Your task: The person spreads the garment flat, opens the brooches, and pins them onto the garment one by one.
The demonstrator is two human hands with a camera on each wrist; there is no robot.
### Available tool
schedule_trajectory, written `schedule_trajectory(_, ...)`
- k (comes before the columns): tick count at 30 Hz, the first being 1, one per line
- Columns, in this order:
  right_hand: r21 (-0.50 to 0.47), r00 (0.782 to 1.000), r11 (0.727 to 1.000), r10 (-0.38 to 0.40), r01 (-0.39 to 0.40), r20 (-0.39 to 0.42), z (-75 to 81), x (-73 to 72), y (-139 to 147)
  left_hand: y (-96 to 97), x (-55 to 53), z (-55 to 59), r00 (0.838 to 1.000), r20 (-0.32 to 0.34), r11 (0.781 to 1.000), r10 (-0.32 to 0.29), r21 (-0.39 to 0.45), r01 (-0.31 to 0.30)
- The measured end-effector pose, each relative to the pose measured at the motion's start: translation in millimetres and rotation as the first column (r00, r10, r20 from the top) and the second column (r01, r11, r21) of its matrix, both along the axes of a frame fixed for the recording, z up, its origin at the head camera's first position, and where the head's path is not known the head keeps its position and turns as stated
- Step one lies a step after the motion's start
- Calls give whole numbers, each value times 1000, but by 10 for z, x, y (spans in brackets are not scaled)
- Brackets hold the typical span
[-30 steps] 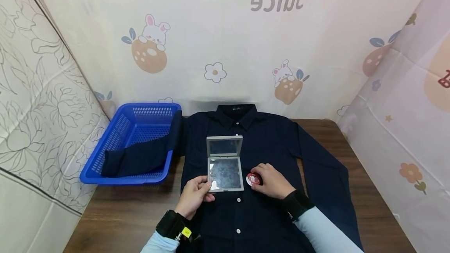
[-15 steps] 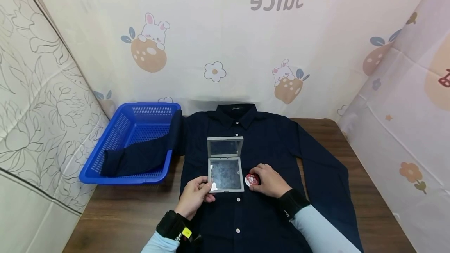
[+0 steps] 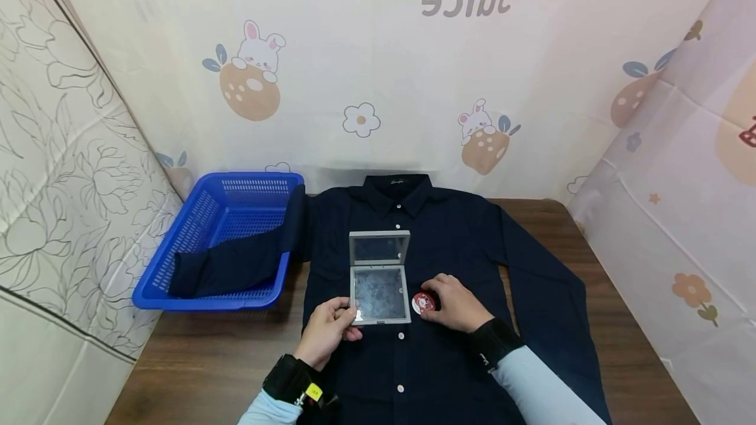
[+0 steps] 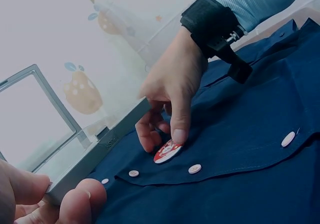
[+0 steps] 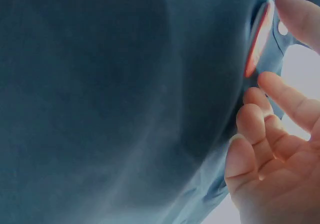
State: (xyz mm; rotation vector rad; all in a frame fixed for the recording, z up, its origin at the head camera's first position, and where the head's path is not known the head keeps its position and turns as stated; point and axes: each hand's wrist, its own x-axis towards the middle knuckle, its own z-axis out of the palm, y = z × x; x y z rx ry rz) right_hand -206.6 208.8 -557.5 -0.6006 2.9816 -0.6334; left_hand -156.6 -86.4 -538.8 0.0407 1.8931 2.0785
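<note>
Shirt [image 3: 437, 366] on brown table [image 3: 197, 353], printed curtains [image 3: 366, 51]

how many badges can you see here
1: the red badge on the dark shirt, right of the case, at the right hand. Others may hide under the sleeve in the basket.

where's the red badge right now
In the head view, the red badge is on the dark shirt, slightly right of centre, between the open case and the right hand.
</note>
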Motion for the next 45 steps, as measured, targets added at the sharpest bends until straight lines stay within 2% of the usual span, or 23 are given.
schedule_trajectory(4, -22, 1000, 1000, -15, 15, 6, 65, 0, 23, -1, 1, -6, 1000, -1, 1000, 2, -5, -2)
schedule_trajectory(9, -86, 1000, 996, 5, -7, -21, 171, -27, 56, -4, 1, -9, 1000, -8, 1000, 3, -11, -4)
schedule_trajectory(14, -193, 996, 981, 2, -19, -89, 391, -68, 71, -6, 1, -12, 1000, -10, 1000, 0, -9, 0)
schedule_trajectory(17, -272, 990, 962, -7, -31, -138, 572, -79, 48, 0, 3, -11, 1000, -12, 1000, -5, -8, 4)
schedule_trajectory(21, -379, 984, 921, 22, -88, -177, 787, -66, -10, 10, 13, -16, 1000, -6, 1000, -10, -11, 10)
schedule_trajectory(24, -425, 981, 897, 48, -125, -188, 907, -53, -61, 20, 17, -13, 1000, -9, 1000, -15, -15, 15)
schedule_trajectory(27, -441, 980, 886, 61, -141, -191, 1000, -50, -109, 33, 17, -3, 1000, -16, 1000, -15, -18, 14)
schedule_trajectory(33, -435, 982, 892, 48, -124, -181, 1080, -69, -175, 41, 25, 12, 1000, -16, 1000, -15, -28, 15)
schedule_trajectory(45, -434, 989, 896, 31, -92, -146, 1072, -79, -199, 44, 33, 6, 1000, -6, 1000, -24, -19, 24)
